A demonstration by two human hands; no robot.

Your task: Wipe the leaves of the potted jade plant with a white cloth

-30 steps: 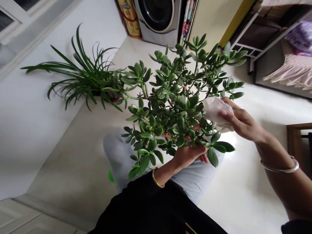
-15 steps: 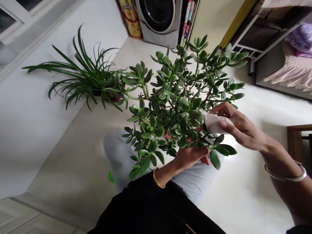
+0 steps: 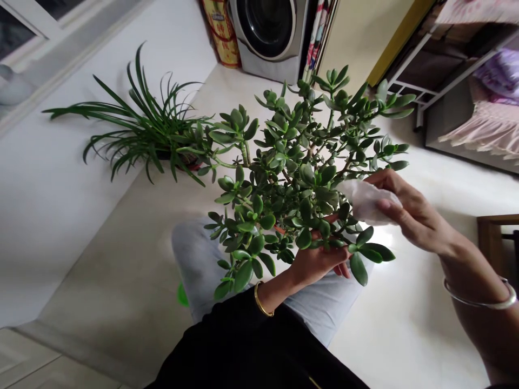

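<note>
A bushy jade plant (image 3: pixel 295 173) with thick oval leaves fills the middle of the view, its pot hidden under the foliage. My left hand (image 3: pixel 318 259) reaches in from below and is closed on a lower branch of the plant, fingers partly hidden by leaves. My right hand (image 3: pixel 409 210) comes in from the right and pinches a crumpled white cloth (image 3: pixel 365 200), pressed against leaves on the plant's right side. A gold bangle sits on my left wrist, a silver one on my right.
A spider plant (image 3: pixel 158 135) in a pot stands at the left by the white wall. A front-loading washing machine (image 3: pixel 270 29) is at the back. A metal rack (image 3: pixel 446 59) with fabric is at the right, and a wooden furniture edge (image 3: pixel 492 232) at the far right.
My right hand with the cloth moved down and inward along the leaves, then slid slightly back to the right. The left hand kept its hold on the branch.
</note>
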